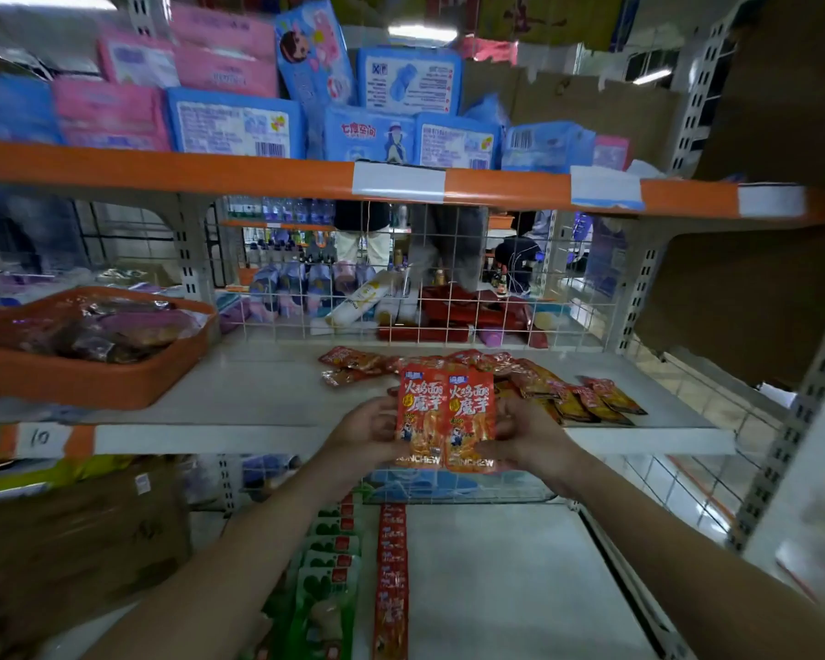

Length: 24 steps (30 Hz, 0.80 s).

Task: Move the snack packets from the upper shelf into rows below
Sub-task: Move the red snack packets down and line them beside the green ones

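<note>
A: Both hands are up at the front edge of the white shelf [267,388]. The left hand [370,428] has its fingers curled onto the left edge of a red snack packet [420,416], and the right hand [527,433] pinches the right edge of a second red packet [470,421].

B: The two packets are side by side, upright, faces to the camera, touching along the middle. Each hand is closed on its own packet.

A: Behind them, a loose heap of red packets [520,373] lies flat on that shelf, spreading off to the right toward the edge.

B: Down below, on the lower shelf [506,578], a row of red packets [392,583] runs front to back, with a row of green packets [327,574] just to its left. The right part of that shelf is bare.

A: An orange tray [91,378] of dark wrapped goods sits to the left on the white shelf, well apart from the heap.

B: Above, an orange-edged shelf [163,171] carries blue packs [234,123] and pink packs [110,111]. A wire grid [448,273] backs the middle shelf.
</note>
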Each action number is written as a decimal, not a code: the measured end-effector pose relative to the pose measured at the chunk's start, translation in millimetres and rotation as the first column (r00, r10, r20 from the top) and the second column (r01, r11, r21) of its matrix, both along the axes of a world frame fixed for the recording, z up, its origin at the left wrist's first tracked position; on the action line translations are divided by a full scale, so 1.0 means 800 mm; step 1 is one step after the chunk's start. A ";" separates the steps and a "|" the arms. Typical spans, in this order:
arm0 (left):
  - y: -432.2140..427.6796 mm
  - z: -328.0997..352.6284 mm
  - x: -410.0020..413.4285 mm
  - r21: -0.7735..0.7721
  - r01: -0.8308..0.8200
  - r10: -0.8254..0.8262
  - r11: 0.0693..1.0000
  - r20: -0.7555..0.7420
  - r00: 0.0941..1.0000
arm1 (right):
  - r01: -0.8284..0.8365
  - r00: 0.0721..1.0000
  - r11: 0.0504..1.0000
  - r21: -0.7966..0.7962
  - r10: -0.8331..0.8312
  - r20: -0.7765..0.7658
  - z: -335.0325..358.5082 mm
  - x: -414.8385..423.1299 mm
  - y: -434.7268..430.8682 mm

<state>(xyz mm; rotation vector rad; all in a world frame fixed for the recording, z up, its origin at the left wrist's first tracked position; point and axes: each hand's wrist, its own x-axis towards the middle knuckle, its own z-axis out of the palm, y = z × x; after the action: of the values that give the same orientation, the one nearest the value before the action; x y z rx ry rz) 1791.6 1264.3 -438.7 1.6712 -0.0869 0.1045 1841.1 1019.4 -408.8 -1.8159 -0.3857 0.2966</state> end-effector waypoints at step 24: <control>-0.016 -0.219 -0.017 0.125 0.002 0.033 0.992 -0.279 0.960 | 0.018 0.966 0.989 -0.148 -0.055 -0.253 -0.194 -0.013 -0.025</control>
<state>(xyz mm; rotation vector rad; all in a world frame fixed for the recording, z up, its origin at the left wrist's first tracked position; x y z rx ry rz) 1777.8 1251.5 -613.8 1.7950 0.1369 -0.1300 1830.8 999.3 -564.1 -1.8951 -0.1513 0.5393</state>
